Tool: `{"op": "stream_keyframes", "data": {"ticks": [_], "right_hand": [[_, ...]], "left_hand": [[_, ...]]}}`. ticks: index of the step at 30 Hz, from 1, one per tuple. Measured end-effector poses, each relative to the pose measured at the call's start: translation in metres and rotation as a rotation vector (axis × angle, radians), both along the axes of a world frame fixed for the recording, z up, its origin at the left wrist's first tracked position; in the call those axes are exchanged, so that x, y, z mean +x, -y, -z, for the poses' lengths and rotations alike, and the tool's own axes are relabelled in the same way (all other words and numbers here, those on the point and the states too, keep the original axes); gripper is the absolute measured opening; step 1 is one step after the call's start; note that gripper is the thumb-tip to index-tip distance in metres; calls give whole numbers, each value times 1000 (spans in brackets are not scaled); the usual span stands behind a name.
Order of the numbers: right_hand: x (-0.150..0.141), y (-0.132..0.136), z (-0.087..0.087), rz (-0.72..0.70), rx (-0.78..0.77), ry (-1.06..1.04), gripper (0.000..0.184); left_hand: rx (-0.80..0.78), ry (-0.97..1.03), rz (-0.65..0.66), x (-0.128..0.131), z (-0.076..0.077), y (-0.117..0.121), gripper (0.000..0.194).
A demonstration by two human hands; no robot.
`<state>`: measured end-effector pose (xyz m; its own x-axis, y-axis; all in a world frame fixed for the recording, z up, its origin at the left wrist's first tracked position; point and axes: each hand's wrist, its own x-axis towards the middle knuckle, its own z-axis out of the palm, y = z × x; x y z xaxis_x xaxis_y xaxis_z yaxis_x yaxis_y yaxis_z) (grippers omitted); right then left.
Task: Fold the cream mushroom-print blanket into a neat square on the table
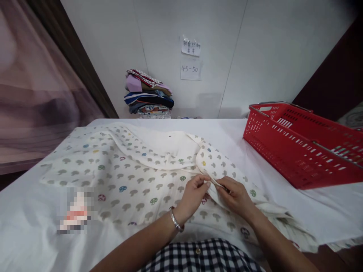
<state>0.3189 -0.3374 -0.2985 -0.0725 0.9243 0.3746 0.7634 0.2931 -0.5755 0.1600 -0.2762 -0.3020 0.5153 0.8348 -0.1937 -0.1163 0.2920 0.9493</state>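
A pale shirt [167,185] printed with small grey and coloured mushrooms lies spread face up across a white-covered desk [227,130], seen from the wearer's head. Its neckline opens toward the far side, showing plain cloth inside; one sleeve stretches out to the left, while the cloth at the lower right is rumpled.

Two bare hands meet at the shirt's front edge, right of centre. The left hand [195,196], with a silver bracelet [176,220] at the wrist, has thumb and fingers pressed together on the edge. The right hand [236,194], just beside it, pinches the same edge; a button may sit there, but the fingers cover it.

At the right of the desk stands a red basket [309,172] with pierced sides and metal handles. Beyond the far edge, a pile [149,94] of folded clothes rises against a pale wall [255,56], where two notes [191,71] hang, the lower reading "45-50". A pinkish curtain [42,94] hangs at left. Black-and-white checked clothing [181,257] shows at the bottom.
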Motion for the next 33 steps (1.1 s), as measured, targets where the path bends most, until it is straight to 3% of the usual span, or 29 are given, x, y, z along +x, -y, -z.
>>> {"op": "stream_keyframes", "data": {"ticks": [9, 19, 26, 33], "right_hand": [[-6, 10, -15, 33, -26, 157, 20], [-24, 17, -13, -6, -99, 272, 17], [-27, 20, -5, 58, -66, 452, 23], [-23, 23, 0, 69, -20, 406, 27]], "left_hand": [[9, 9, -29, -2, -5, 9, 31], [24, 60, -48, -4, -8, 17, 25], [154, 16, -76, -4, -3, 17, 14], [360, -89, -23, -7, -3, 19, 13]]}}
